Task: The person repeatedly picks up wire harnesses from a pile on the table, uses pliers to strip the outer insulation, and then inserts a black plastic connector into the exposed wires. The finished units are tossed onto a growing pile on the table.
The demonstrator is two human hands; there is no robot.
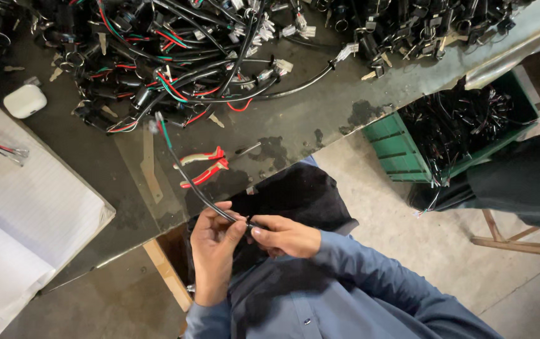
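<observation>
Fingers of both hands pinch one black sheathed cable (198, 191) close to the person's chest, just past the near edge of the bench (295, 125). Left hand (215, 248) has its thumb and fingertips closed around the cable from below; right hand (286, 235) grips the cable's near end, fingertips meeting the left thumb. From the hands the cable runs up and left over the bench, ending in loose red, green and white wires. Red-handled pliers (204, 166) lie on the bench just beside the cable. Farther back sits a large heap of black wire harnesses (176, 63). A white notebook (25, 213) lies at left, and a green crate (408, 150) of harnesses stands on the floor at right.
</observation>
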